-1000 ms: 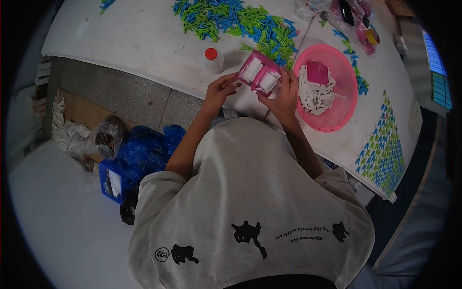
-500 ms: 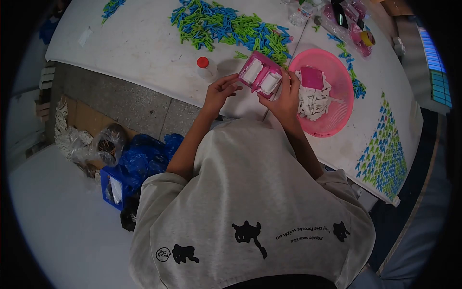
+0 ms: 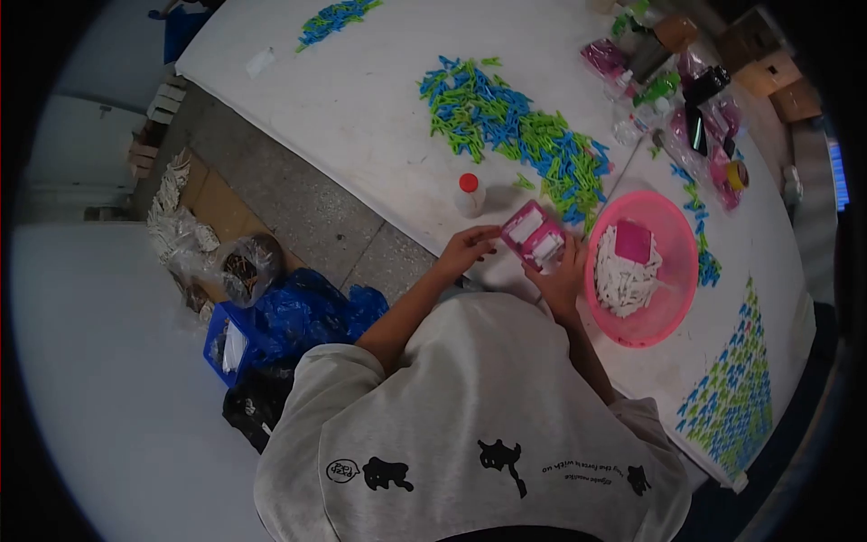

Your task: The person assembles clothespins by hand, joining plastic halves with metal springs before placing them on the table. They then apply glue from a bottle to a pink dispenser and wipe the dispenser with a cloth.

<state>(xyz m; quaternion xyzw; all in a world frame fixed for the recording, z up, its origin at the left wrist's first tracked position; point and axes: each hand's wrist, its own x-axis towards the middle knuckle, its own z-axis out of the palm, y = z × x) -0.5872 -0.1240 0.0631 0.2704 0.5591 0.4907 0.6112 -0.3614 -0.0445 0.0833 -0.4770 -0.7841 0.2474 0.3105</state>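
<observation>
A small pink plastic box [image 3: 521, 229] with two white blocks in its compartments is tilted above the table's near edge. My right hand [image 3: 563, 275] grips its right side, thumb at the lower edge and fingers behind. At the box's left corner is my left hand [image 3: 471, 249], its fingers loosely bent and apart, with fingertips at or against the edge; contact is hard to make out. Just beyond that hand stands a whitish bottle with a red cap [image 3: 469, 184]. A pink basket [image 3: 666, 312] right of my right hand holds white pieces [image 3: 625, 285] and a flat pink piece [image 3: 633, 242].
Blue and green clip-like pieces [image 3: 515, 122] are heaped on the white table [image 3: 361, 108]. Others lie in rows [image 3: 736, 388] at the right. Bottles, tape and plastic bags [image 3: 677, 99] crowd the back right. Blue bags [image 3: 316, 312] and a blue bin [image 3: 230, 339] stand on the floor, left.
The camera view has shifted, so the table, box and hands appear lower and further right. My right hand still holds the pink box, and my left remains at its left corner.
</observation>
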